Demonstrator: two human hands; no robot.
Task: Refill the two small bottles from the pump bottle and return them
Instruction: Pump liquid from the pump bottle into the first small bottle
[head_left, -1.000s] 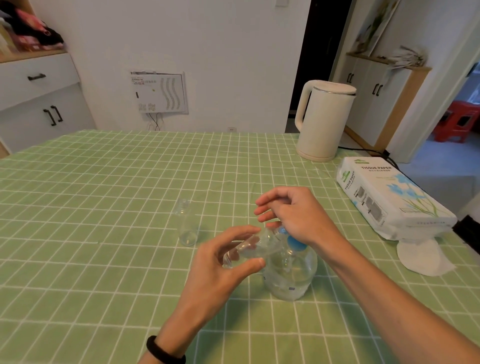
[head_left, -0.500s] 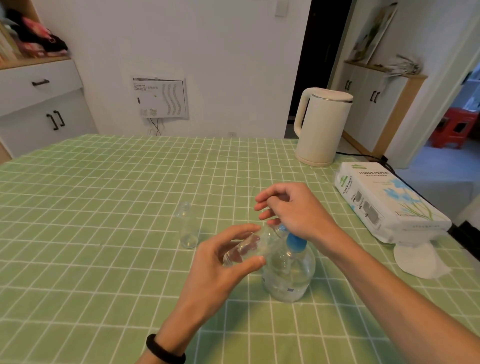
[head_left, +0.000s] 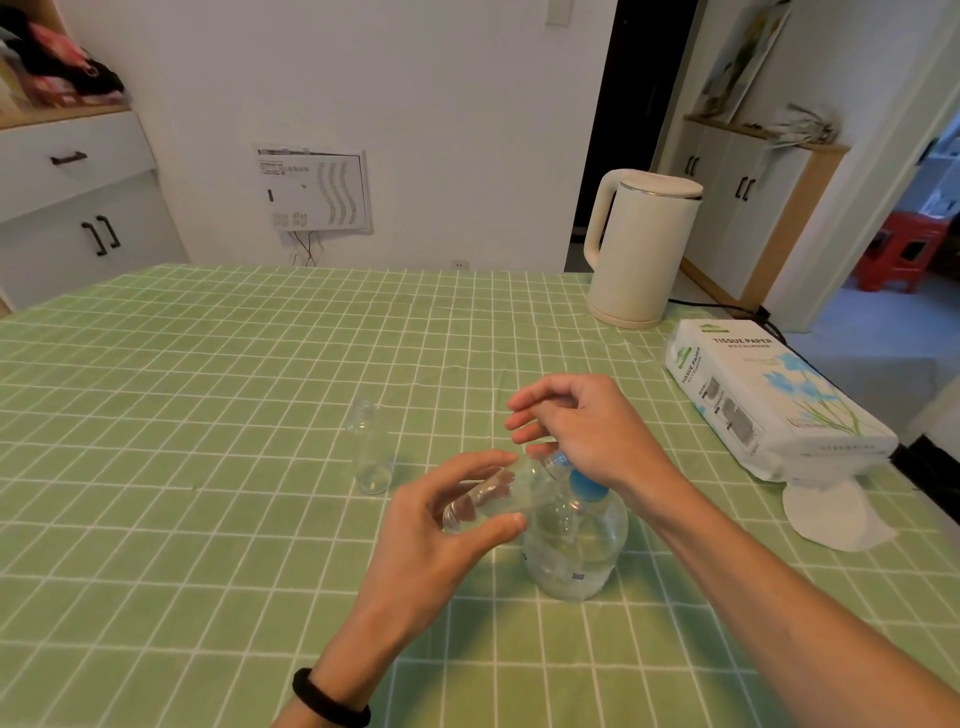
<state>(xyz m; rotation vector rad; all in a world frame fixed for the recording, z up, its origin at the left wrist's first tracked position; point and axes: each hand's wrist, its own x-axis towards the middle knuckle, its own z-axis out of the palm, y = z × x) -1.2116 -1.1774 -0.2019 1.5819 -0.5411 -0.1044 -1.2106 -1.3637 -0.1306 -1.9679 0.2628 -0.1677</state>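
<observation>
A clear pump bottle (head_left: 574, 545) with a blue pump head stands on the green checked tablecloth (head_left: 208, 389). My left hand (head_left: 436, 540) grips a small clear bottle (head_left: 493, 499), tilted with its mouth at the pump's spout. My right hand (head_left: 576, 431) rests over the blue pump head, palm pressing it, fingers loosely curled above. A second small clear bottle (head_left: 370, 449) stands upright without a cap, a short way left of both hands.
A white electric kettle (head_left: 639, 249) stands at the back right, its cord trailing off the table. A tissue paper pack (head_left: 769, 400) lies along the right edge with a loose white tissue (head_left: 831, 512) in front. Cabinets line the walls.
Both hands keep their hold on the small bottle and the pump. The view has tilted up slightly, so everything sits a little lower in frame.
</observation>
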